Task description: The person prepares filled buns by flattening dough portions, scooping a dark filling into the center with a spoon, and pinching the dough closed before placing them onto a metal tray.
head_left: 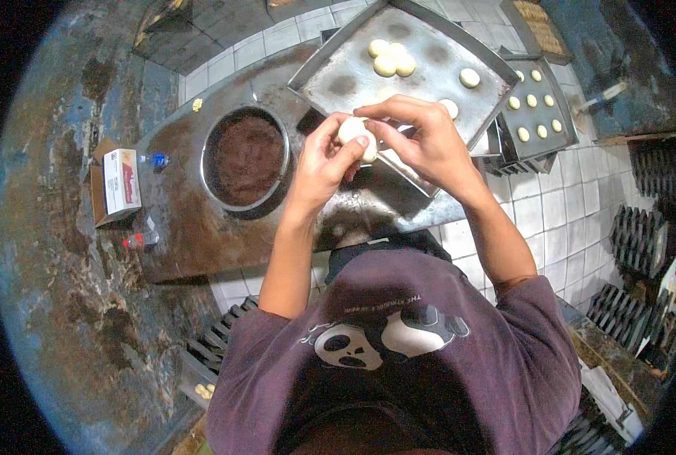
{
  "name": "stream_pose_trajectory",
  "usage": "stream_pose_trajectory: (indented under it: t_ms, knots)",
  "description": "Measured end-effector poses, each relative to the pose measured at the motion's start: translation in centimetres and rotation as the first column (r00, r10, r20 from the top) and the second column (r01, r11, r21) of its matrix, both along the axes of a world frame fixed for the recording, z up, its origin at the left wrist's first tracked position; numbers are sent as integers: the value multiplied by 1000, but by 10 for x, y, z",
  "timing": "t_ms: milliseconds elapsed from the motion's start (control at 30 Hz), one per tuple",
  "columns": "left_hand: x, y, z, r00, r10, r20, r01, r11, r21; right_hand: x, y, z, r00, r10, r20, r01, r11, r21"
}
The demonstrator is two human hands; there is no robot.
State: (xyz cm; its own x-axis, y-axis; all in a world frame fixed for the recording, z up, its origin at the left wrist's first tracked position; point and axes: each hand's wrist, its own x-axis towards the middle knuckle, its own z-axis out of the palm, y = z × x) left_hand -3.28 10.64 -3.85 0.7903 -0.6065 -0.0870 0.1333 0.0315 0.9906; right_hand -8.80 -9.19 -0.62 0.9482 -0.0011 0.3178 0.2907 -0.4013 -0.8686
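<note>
A pale, round piece of dough (pixel 352 132) is held up in front of me between both hands, over the table's front part. My left hand (pixel 321 161) is closed around it, with the thumb lying across its near side. My right hand (pixel 423 140) has its bent fingers at the dough's right edge, thumb and fingertips pinching there. Just beyond the hands is a large metal tray (pixel 433 72). A cluster of dough balls (pixel 385 65) and a few single ones sit on it. Left of my hands stands a round metal bowl (pixel 204 167) of dark brown filling (pixel 245 155).
The worn metal table (pixel 175 246) carries a white carton (pixel 121 182) at its left end, near small plastic bottles (pixel 158 160). A yellow scrap (pixel 197 105) lies behind the bowl. Another tray (pixel 541 122) with rows of dough balls stands at right, above tiled flooring (pixel 573 189).
</note>
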Motion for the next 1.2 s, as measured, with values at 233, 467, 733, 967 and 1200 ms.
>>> stream_pose_trajectory:
  t_ms: [233, 467, 733, 967, 1200]
  knots:
    - [-5, -41, 6, 977, 10, -211, -42, 988, -146, -6, -31, 0, 983, 42, 178, -28, 996, -85]
    - [8, -51, 33, 979, 119, -168, -140, 984, -114, 11, -35, -37, 1000, -14, 25, 2, 913, 409]
    - [21, -82, 66, 838, 250, 485, -296, 955, 20, 16, 10, -48, 928, 367, 55, -26, -83, 996]
    - [-1, -118, 62, 966, 180, 187, -110, 936, -333, 23, 4, -59, 993, -95, 65, -30, 332, 943]
    - [-4, -129, 60, 920, 124, 371, 19, 933, -358, 5, -22, -35, 988, -99, 121, -50, 535, 844]
